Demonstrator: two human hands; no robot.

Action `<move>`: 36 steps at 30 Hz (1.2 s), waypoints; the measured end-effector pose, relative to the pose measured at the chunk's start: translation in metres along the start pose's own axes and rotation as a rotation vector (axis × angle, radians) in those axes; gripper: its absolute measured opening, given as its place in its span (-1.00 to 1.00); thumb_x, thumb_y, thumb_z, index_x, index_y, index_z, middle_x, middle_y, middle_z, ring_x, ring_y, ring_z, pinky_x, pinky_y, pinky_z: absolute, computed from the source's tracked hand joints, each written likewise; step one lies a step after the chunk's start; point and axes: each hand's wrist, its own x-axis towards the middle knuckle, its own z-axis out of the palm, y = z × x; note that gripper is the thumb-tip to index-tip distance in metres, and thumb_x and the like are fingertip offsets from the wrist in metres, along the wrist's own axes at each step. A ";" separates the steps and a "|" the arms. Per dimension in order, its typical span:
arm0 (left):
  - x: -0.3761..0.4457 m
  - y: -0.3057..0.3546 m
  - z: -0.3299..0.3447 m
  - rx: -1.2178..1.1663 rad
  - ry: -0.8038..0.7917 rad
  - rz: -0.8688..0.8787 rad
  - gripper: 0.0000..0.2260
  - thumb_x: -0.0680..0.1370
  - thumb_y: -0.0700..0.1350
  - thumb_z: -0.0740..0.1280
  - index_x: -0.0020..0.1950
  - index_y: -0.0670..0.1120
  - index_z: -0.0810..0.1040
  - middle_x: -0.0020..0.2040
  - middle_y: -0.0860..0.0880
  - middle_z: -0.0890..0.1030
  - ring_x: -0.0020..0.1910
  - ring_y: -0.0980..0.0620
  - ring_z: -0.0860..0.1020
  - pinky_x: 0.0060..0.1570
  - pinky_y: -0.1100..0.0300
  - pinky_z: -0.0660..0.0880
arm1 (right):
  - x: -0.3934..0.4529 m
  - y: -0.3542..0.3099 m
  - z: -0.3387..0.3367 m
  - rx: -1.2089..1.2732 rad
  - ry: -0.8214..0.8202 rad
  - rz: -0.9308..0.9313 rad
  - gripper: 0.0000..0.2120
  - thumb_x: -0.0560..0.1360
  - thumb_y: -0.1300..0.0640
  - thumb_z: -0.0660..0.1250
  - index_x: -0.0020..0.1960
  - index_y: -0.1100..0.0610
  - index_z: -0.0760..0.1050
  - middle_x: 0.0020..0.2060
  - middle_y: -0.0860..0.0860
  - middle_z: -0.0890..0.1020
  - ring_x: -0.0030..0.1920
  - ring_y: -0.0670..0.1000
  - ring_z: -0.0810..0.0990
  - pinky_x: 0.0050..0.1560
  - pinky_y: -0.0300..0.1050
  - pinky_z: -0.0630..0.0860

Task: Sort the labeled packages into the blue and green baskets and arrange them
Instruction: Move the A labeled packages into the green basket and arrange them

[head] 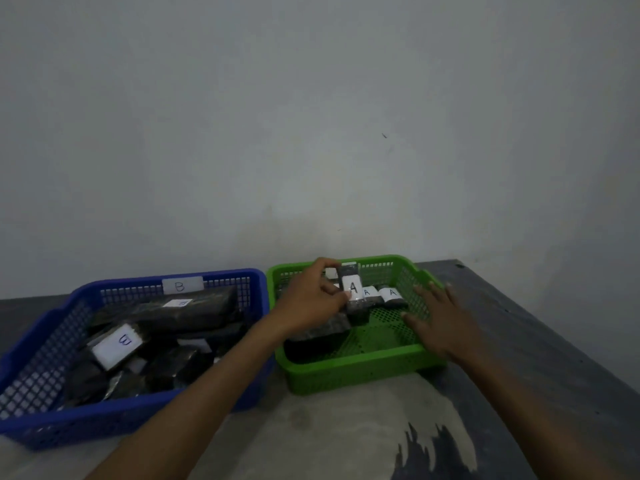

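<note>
A blue basket [31, 362] on the left carries a "B" tag on its far rim and holds several dark packages, one with a white "B" label [117, 344]. To its right stands a green basket [349, 372]. Inside it, my left hand [311, 299] grips a dark package with a white "A" label [353, 289], held upright near the far wall. Two more "A" packages [391, 294] stand to its right. Another dark package [325, 329] lies under my left wrist. My right hand [440, 323] rests flat, fingers spread, on the green basket's right side.
Both baskets sit on a dark grey table [519, 323] against a plain pale wall. The table's right edge runs diagonally toward the front right. A lighter worn patch [346, 427] covers the table in front of the baskets.
</note>
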 end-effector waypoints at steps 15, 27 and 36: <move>0.102 0.003 0.151 0.358 -0.268 -0.231 -0.67 0.50 -0.15 0.35 0.25 -0.18 0.57 0.19 -0.19 0.58 0.16 -0.15 0.54 0.13 0.05 0.53 | 0.001 0.010 -0.001 0.169 0.043 -0.052 -0.35 0.48 0.14 0.19 0.53 0.01 0.08 0.55 -0.01 0.10 0.56 0.07 -0.11 0.48 0.16 0.13; 0.107 -0.004 0.152 0.262 -0.154 -0.194 -0.72 0.44 -0.06 0.48 0.07 -0.18 0.67 0.08 -0.18 0.65 0.08 -0.10 0.60 0.03 0.12 0.54 | -0.002 0.006 -0.005 0.183 0.042 -0.041 -0.37 0.48 0.16 0.20 0.52 0.00 0.12 0.54 -0.02 0.15 0.56 0.09 -0.08 0.47 0.18 0.13; 0.028 0.006 0.001 0.276 -0.068 0.057 -0.84 0.47 -0.08 0.43 0.05 0.02 0.60 -0.20 0.06 0.69 -0.22 0.15 0.65 -0.16 0.24 0.57 | -0.002 -0.004 -0.012 0.151 0.068 -0.051 -0.54 0.54 0.14 0.24 0.43 0.07 0.31 0.45 0.12 0.35 0.51 0.21 0.14 0.48 0.24 0.10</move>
